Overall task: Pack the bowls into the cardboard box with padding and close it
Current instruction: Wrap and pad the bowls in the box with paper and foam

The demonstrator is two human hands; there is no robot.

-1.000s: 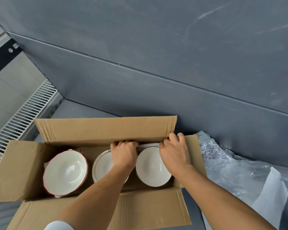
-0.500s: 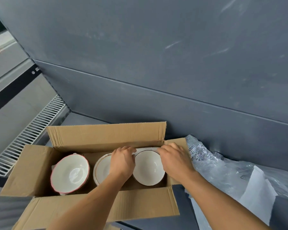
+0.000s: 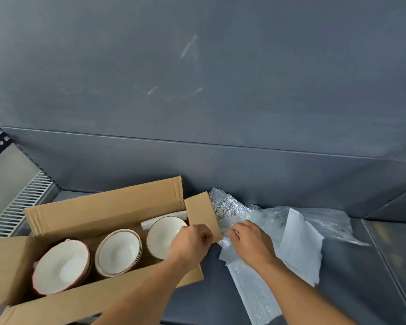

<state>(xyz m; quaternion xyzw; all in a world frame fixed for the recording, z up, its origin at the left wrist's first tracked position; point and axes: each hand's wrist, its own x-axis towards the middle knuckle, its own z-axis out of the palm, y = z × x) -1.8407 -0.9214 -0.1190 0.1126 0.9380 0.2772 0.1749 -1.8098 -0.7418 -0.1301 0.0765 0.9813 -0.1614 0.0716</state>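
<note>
An open cardboard box [image 3: 103, 214] holds three white bowls in a row: a pink-rimmed bowl [image 3: 61, 266] at the left, a gold-rimmed stack [image 3: 117, 252] in the middle, and a dark-rimmed bowl [image 3: 164, 235] at the right. A white padding strip [image 3: 164, 218] lies behind the right bowl. The box's right flap [image 3: 202, 214] stands up. Just right of it lies silver bubble wrap [image 3: 230, 209]. My left hand [image 3: 190, 242] has curled fingers at the wrap's edge below the flap. My right hand [image 3: 251, 242] pinches the same wrap from the right.
Clear plastic film [image 3: 326, 221] and a white foam sheet [image 3: 300, 245] lie on the dark grey surface right of the box. A grey wall [image 3: 197, 102] rises close behind. A white floor grille [image 3: 17, 207] runs at the far left.
Both hands have left the inside of the box and moved right to the bubble wrap. The right bowl and the padding strip behind it now show uncovered.
</note>
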